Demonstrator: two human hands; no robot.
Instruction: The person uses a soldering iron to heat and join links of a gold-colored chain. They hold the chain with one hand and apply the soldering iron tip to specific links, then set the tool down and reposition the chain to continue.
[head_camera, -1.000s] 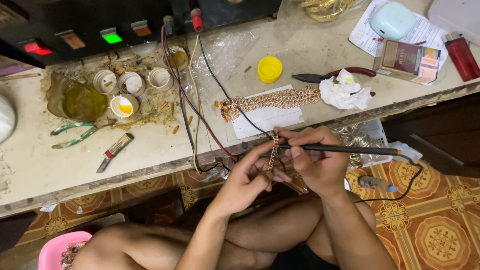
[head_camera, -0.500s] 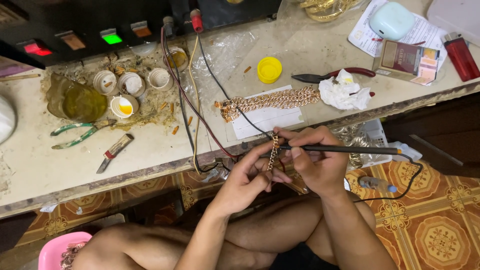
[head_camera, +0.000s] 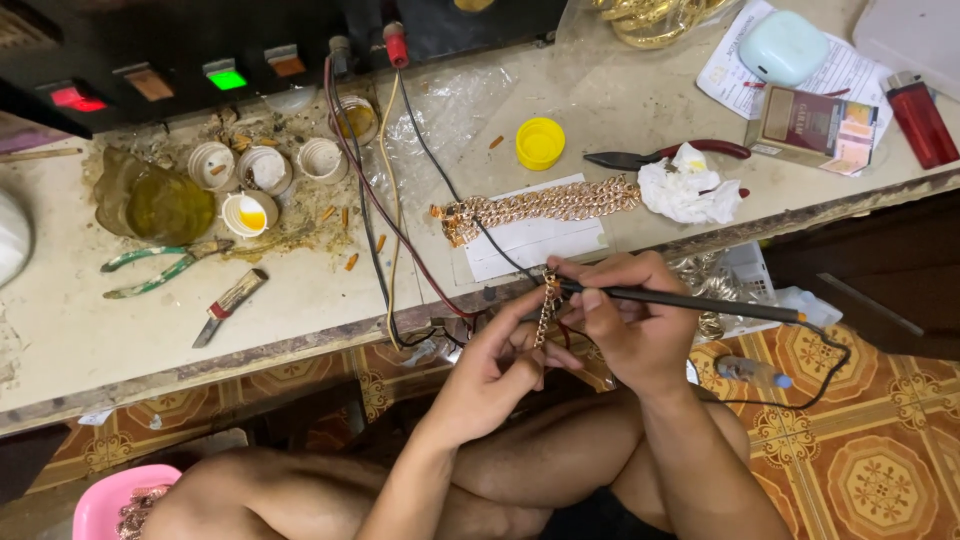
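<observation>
R hand (head_camera: 640, 335) grips a thin black pen-like tool (head_camera: 690, 300), tip on a short gold chain piece (head_camera: 546, 305) hanging just off the bench's front edge (head_camera: 300, 340). L hand (head_camera: 500, 370) pinches that chain's lower end betw fingers. Longer gold chain (head_camera: 545, 205) lies on white paper near front edge, w/ yellow cap (head_camera: 540, 142) behind it & red-handled pliers (head_camera: 665, 155) toward the right end

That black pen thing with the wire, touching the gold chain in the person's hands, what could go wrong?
The tool's tip sits right beside the fingers of the left hand that hold the chain, so a slip could hurt them. The right hand works above bare legs, so anything dropped might land on skin. The tool's black wire loops loosely near the floor and could snag.
</observation>
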